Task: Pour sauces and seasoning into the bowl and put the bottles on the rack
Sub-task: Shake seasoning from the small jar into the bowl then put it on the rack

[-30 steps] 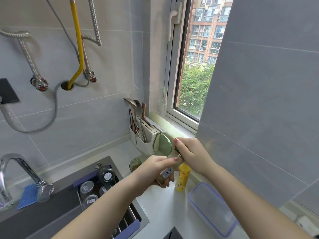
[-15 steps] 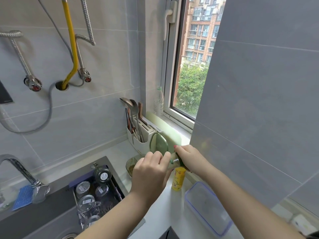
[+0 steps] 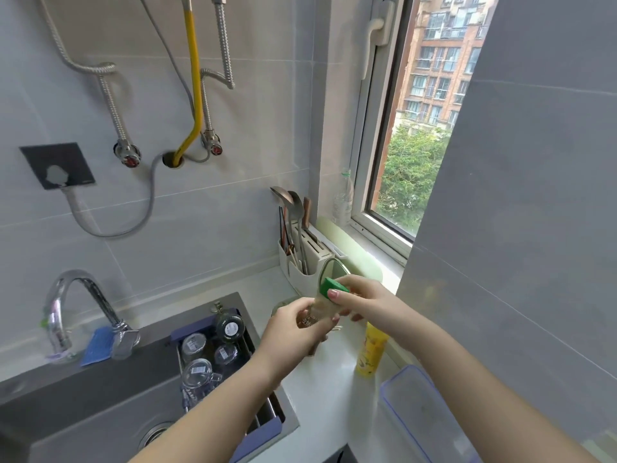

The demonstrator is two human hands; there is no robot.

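Dark grey recessed sink (image 3: 83, 406) at left, white countertop (image 3: 320, 389) beside it. Blue-edged wire rack (image 3: 267, 429) sits in sink, holding glass jars (image 3: 200, 362). Clear plastic lidded container (image 3: 424, 416) at lower right. Tall yellow squeeze bottle (image 3: 370, 352) stands upright on counter near window wall. Left hand (image 3: 297, 332) wrapped around small clear green-capped seasoning bottle (image 3: 317, 312), held tilted above counter. Right hand (image 3: 364, 299) pinches green cap (image 3: 332, 287); cap possibly loosened, unclear. Bowl mostly hidden behind hands.

Bowl (image 3: 283, 304) mostly behind left hand (image 3: 293, 332)
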